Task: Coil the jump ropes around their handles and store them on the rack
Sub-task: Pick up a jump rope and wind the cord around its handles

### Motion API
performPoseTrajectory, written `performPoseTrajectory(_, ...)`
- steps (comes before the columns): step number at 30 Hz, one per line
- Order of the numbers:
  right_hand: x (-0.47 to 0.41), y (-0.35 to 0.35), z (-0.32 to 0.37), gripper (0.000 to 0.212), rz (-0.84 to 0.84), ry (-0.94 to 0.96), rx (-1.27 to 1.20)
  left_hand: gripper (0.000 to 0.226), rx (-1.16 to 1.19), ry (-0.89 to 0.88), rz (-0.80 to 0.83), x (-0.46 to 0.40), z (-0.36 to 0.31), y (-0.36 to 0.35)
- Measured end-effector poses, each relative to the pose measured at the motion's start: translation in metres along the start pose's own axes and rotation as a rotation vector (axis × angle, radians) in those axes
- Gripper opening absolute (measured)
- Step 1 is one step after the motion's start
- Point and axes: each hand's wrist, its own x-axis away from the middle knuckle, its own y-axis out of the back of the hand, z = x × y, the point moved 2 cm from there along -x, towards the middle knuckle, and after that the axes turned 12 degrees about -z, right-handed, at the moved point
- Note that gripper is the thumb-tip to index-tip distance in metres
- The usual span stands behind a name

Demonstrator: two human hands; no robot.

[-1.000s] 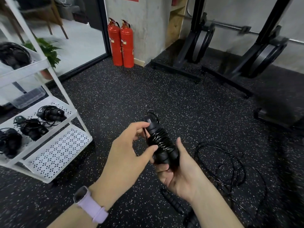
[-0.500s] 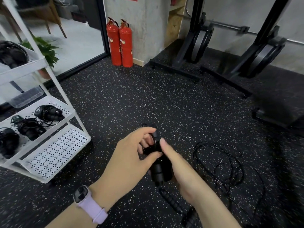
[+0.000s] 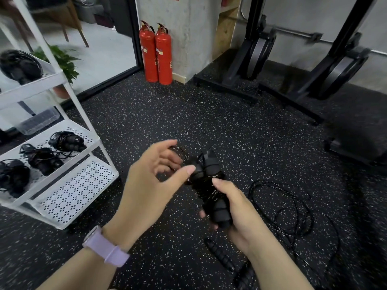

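Coiled jump rope [image 3: 209, 185] — in both hands

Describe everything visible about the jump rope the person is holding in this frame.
The held jump rope is black: two ribbed, foam-looking handles side by side, with thin glossy cord wound round their middle. It is tilted, upper ends pointing away from the camera. The right hand grips the lower ends; the left hand touches the upper part with its thumb, its fingers at a small cord loop sticking out there. It is above the speckled floor.
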Motion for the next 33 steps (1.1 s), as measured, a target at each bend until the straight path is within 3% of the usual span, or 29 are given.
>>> performPoseTrajectory(4, -0.002, 0.0, -0.002, 0.055, 0.027, -0.039, -0.089, 0.06, 0.087, 0.044, -0.153, -0.003, 0.001, 0.005)
performPoseTrajectory(10, -0.003, -0.003, -0.006, 0.055, 0.048, -0.063, -0.133, 0.03, -0.014, 0.026, -0.24, 0.0, -0.003, 0.007)
performPoseTrajectory(13, -0.005, -0.003, -0.004, 0.06, 0.025, -0.056, -0.145, 0.027, -0.03, 0.014, -0.199, 0.001, -0.007, 0.007)
performPoseTrajectory(18, -0.005, -0.001, -0.003, 0.037, 0.029, -0.039, -0.076, 0.033, -0.091, -0.05, 0.034, 0.008, -0.011, 0.003)
performPoseTrajectory(21, -0.003, 0.001, -0.004, 0.045, 0.055, -0.052, -0.021, 0.028, -0.119, -0.066, 0.042, 0.01, -0.01, 0.0)
performPoseTrajectory(23, -0.004, 0.002, -0.006, 0.063, 0.045, -0.068, -0.022, 0.014, -0.127, -0.045, 0.021, 0.009, -0.01, 0.0)
performPoseTrajectory(25, -0.004, 0.003, -0.008, 0.075, 0.043, -0.071, -0.031, 0.014, -0.124, -0.038, 0.023, 0.008, -0.01, 0.0)
performPoseTrajectory(33, -0.003, 0.004, -0.006, 0.063, 0.115, -0.039, -0.013, 0.016, -0.153, -0.017, 0.148, 0.009, -0.013, -0.001)
